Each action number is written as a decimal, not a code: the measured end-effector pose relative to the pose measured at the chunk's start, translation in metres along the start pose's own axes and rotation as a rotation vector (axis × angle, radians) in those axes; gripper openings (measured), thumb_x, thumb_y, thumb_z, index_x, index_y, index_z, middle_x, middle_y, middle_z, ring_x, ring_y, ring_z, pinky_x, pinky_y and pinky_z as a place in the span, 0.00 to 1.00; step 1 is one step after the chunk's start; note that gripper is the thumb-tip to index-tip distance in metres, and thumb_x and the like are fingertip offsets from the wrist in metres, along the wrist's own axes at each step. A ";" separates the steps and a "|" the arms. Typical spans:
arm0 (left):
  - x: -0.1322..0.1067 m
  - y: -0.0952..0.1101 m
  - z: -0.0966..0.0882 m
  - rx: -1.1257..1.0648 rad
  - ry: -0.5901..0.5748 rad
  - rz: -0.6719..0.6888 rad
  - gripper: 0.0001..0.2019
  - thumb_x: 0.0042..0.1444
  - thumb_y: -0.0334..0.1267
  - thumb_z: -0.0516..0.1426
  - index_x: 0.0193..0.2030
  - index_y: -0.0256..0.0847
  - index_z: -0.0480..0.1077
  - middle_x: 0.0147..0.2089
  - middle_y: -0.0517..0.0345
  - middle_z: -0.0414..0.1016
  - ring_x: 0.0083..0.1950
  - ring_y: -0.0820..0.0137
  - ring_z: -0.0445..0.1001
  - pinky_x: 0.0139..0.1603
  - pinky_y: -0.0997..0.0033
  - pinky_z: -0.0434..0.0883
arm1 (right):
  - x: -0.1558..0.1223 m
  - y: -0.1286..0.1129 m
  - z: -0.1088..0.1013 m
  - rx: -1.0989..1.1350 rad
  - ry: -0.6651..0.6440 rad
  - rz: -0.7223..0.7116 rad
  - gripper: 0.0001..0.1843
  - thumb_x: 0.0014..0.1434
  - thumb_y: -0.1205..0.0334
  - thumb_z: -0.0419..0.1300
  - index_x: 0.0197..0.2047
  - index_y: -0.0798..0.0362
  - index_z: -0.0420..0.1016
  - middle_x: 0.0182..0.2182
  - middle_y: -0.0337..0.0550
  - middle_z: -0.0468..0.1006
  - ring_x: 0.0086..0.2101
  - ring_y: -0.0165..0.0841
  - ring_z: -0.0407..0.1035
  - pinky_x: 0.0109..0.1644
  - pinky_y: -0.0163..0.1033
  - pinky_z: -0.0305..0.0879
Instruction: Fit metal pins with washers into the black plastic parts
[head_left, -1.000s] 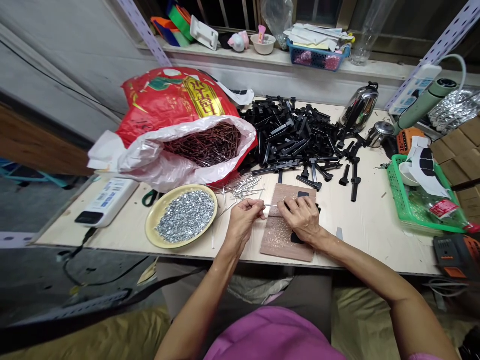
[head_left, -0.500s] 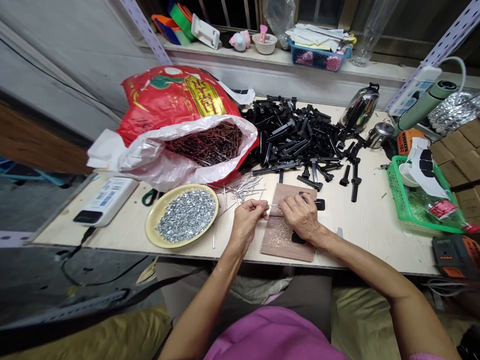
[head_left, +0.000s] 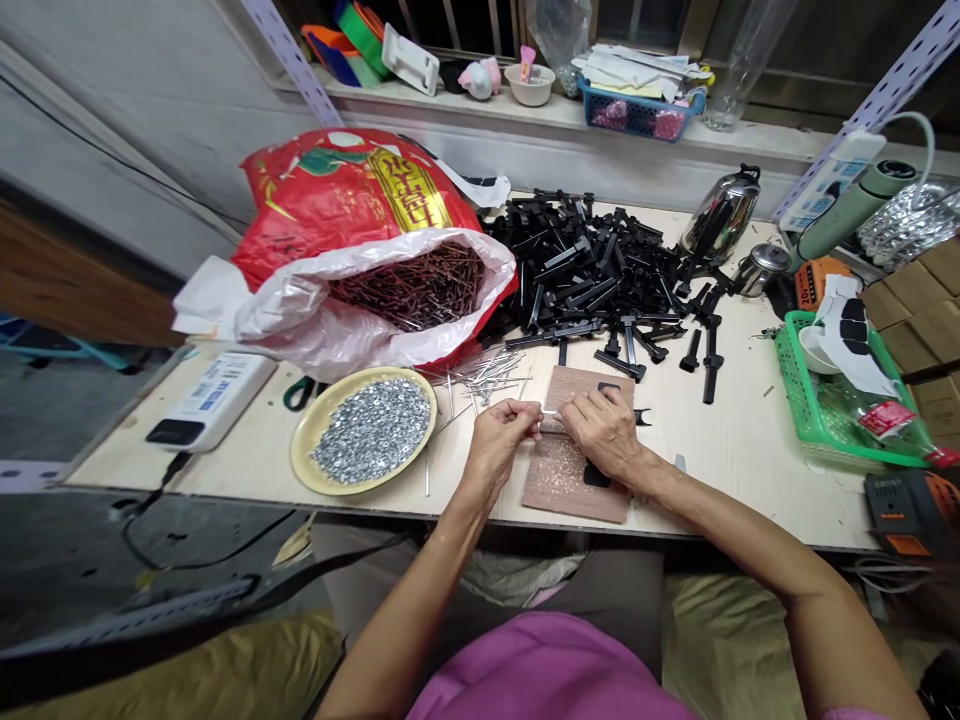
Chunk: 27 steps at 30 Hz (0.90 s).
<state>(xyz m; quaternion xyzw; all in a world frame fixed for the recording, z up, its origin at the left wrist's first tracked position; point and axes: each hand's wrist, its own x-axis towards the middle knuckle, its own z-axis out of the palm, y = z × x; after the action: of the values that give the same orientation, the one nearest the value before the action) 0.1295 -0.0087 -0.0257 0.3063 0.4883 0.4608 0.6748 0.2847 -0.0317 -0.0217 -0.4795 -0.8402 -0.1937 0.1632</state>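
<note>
My left hand (head_left: pixel 504 432) is closed in a pinch on a thin metal rod (head_left: pixel 550 412) that runs across to my right hand. My right hand (head_left: pixel 604 428) is wrapped round a black plastic part, whose forked end (head_left: pixel 643 416) sticks out past the knuckles. Both hands are over a brown wooden board (head_left: pixel 559 490) dusted with pale crumbs. Black patches (head_left: pixel 596 474) show on the board beside my right hand. Loose thin metal rods (head_left: pixel 491 372) lie scattered left of the board. A yellow bowl (head_left: pixel 300 462) full of small silvery washer-like pieces (head_left: pixel 375 425) stands near my left hand.
A red bag (head_left: pixel 322 200) of dark thin rods lies open at the back left. Behind the board is a heap of black plastic parts (head_left: pixel 592 260). A steel jug (head_left: pixel 720 215), green basket (head_left: pixel 806 420) and white power bank (head_left: pixel 214 400) stand around the table.
The black part in my right hand has turned, so its forked end now shows. Both hands stay over the board, with my left hand shifted very slightly right.
</note>
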 end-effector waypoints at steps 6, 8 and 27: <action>0.000 0.000 0.001 0.023 0.009 -0.022 0.13 0.32 0.38 0.67 0.21 0.34 0.70 0.18 0.63 0.70 0.18 0.80 0.65 0.22 0.78 0.64 | 0.001 0.001 0.000 -0.042 0.060 -0.031 0.16 0.66 0.72 0.47 0.33 0.52 0.73 0.24 0.37 0.74 0.27 0.30 0.60 0.40 0.39 0.50; 0.000 0.001 0.001 0.027 -0.001 -0.029 0.13 0.32 0.39 0.67 0.21 0.34 0.70 0.18 0.63 0.70 0.17 0.80 0.65 0.22 0.78 0.64 | 0.001 0.002 0.000 -0.014 0.043 -0.015 0.16 0.67 0.69 0.48 0.31 0.52 0.72 0.24 0.37 0.74 0.27 0.30 0.61 0.42 0.39 0.50; 0.001 -0.050 0.010 0.978 -0.082 0.631 0.19 0.60 0.42 0.52 0.57 0.40 0.67 0.63 0.44 0.65 0.66 0.54 0.60 0.64 0.47 0.61 | -0.064 0.065 -0.007 0.002 -0.128 0.332 0.14 0.67 0.61 0.50 0.37 0.49 0.77 0.36 0.41 0.76 0.31 0.28 0.65 0.29 0.33 0.51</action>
<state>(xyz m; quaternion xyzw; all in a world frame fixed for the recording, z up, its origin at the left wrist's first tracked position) 0.1557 -0.0273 -0.0660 0.7305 0.5030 0.3484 0.3033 0.3730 -0.0519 -0.0340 -0.6228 -0.7583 -0.1326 0.1396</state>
